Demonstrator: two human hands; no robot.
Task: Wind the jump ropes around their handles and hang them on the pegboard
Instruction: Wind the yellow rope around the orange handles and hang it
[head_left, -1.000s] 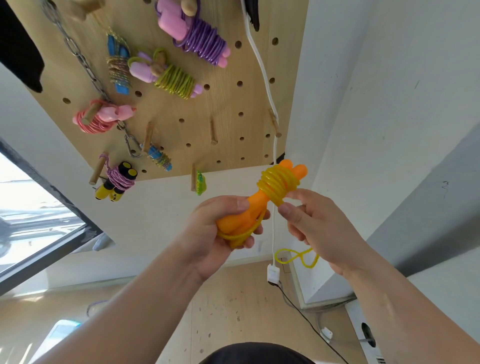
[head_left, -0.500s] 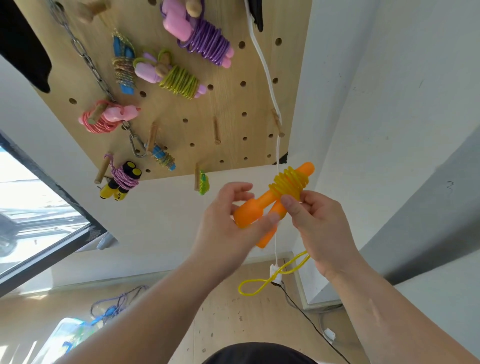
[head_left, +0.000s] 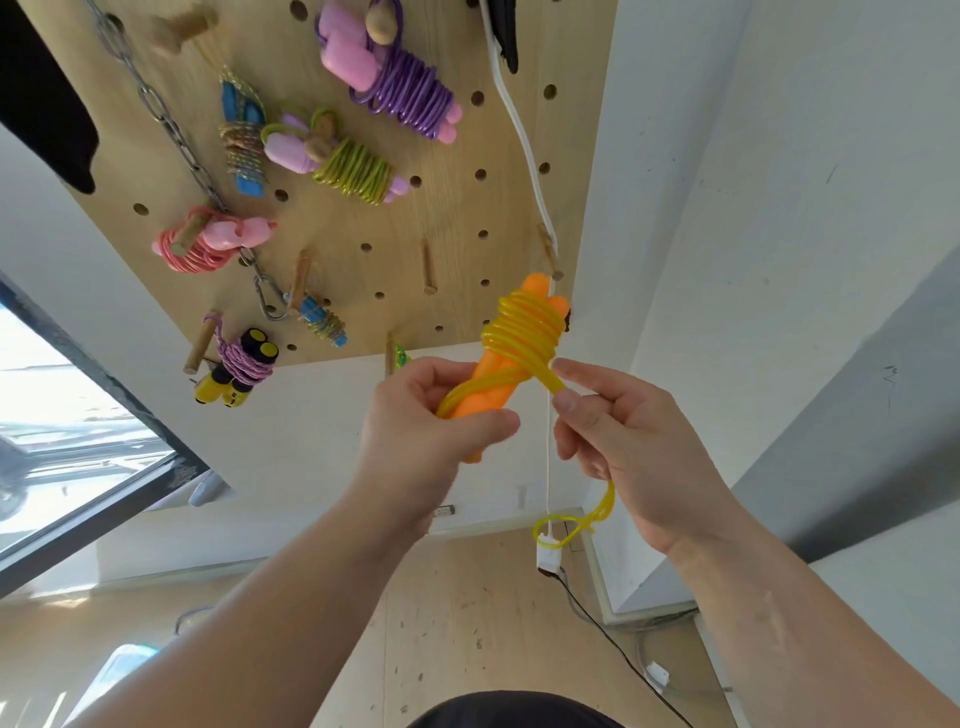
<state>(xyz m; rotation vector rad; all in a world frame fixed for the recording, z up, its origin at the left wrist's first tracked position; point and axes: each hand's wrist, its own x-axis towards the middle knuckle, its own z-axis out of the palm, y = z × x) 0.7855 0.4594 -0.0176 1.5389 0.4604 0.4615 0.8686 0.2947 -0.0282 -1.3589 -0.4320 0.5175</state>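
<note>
Left hand (head_left: 431, 431): fingers and thumb curl round the lower part of the orange handles (head_left: 485, 397), holding them tilted at mid-scene, near the camera.
Right hand (head_left: 623, 447): thumb and forefinger pinch the yellow rope (head_left: 524, 332) just right of the handles.
Yellow rope: its coils wrap the handles' upper half; a loose tail hangs below the right hand and ends in a loop.
Pegboard (head_left: 457, 208): far and to the left, with wound ropes on its pegs, a purple bundle (head_left: 410, 101) among them.
</note>
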